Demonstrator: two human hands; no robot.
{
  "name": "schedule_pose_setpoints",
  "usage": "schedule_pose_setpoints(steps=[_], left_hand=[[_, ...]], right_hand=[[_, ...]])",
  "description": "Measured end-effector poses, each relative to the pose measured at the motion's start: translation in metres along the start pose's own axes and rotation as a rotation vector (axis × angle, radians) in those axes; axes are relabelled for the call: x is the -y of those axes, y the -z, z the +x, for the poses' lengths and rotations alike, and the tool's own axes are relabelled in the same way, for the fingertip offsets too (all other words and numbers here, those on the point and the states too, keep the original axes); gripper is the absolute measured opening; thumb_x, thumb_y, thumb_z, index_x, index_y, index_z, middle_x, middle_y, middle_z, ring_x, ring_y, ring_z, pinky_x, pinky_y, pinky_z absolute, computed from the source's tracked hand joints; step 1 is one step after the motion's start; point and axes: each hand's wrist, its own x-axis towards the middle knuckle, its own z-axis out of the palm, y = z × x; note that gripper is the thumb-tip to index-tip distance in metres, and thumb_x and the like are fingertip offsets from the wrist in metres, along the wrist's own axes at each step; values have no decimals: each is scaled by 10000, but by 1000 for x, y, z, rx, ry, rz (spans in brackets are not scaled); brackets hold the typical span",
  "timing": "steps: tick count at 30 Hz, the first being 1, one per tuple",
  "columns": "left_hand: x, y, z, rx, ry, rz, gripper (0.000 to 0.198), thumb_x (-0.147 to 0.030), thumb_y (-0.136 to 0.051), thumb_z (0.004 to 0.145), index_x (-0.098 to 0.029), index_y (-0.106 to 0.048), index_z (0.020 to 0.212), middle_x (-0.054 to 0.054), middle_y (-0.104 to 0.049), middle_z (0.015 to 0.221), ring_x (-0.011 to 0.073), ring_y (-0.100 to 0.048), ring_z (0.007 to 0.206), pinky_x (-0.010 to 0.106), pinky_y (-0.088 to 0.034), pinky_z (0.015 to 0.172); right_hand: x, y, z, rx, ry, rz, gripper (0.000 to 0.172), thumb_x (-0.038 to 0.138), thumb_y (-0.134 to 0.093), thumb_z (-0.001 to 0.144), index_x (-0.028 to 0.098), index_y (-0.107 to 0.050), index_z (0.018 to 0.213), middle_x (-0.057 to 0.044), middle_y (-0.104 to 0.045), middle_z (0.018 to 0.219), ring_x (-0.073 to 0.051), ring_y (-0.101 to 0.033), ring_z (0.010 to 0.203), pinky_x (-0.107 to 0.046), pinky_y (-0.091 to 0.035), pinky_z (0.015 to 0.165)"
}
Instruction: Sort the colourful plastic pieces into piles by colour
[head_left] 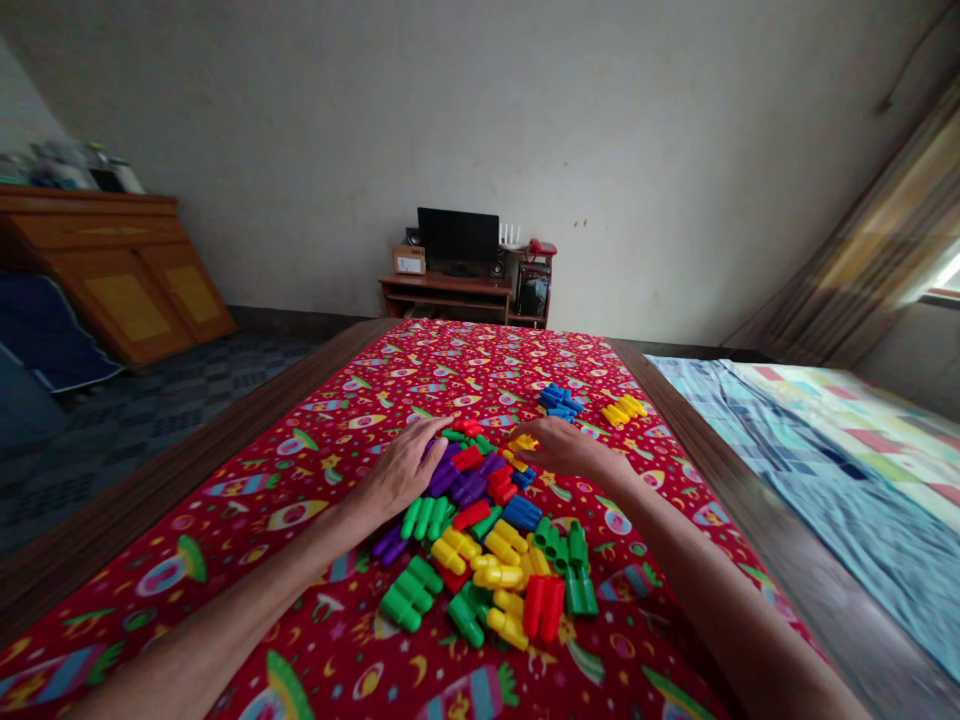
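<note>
A pile of plastic building blocks in several colours lies on the red printed cloth (300, 600). My left hand (405, 465) rests against the pile's left side, fingers stretched out and thumb apart, beside purple blocks (469, 485). At the pile's far right, my right hand (559, 447) has its fingers closed on a yellow block (523, 442); its fingertips are partly hidden. Nearer to me are green blocks (412, 592), yellow blocks (499, 575) and a red block (544, 607). Just beyond my right hand lies a group of blue blocks (559, 400).
Separate yellow blocks (624, 410) lie at the cloth's right. A dark wooden edge (697, 450) borders the cloth, with a bed (847, 480) to the right. A desk (450, 288) with a monitor (459, 240) stands against the wall; a wooden cabinet (120, 280) stands left.
</note>
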Motion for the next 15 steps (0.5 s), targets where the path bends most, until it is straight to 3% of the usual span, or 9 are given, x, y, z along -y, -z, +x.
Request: schedule_pose_setpoints(steps=[4,8,15], left_hand=[[0,-3,-3,9,-15,10,449,-371,-283,975,-145,-570,1237,122,-639,1222,234,-587,1157,388,-446,1038],[0,-2,-3,19,-34,-14,420,-328,-282,971,-170,-601,1195,99,-657,1193,221,-607,1115,376,-465,1015],[-2,0,-3,32,-30,-33,419,-301,-284,955,-171,-624,1163,97,-667,1164,220,-618,1085,383,-481,994]], right_hand=[[17,4,-6,29,55,-3,344,228,-658,841,186,-651,1182,-108,-680,1131,-222,-604,1083,-342,-446,953],[15,6,-7,30,45,50,373,200,-722,786,190,-668,1155,-109,-671,1146,-224,-593,1110,-340,-447,959],[-14,-4,8,-86,-127,191,288,178,-684,804,187,-731,1088,-61,-744,927,-176,-680,808,-263,-498,739]])
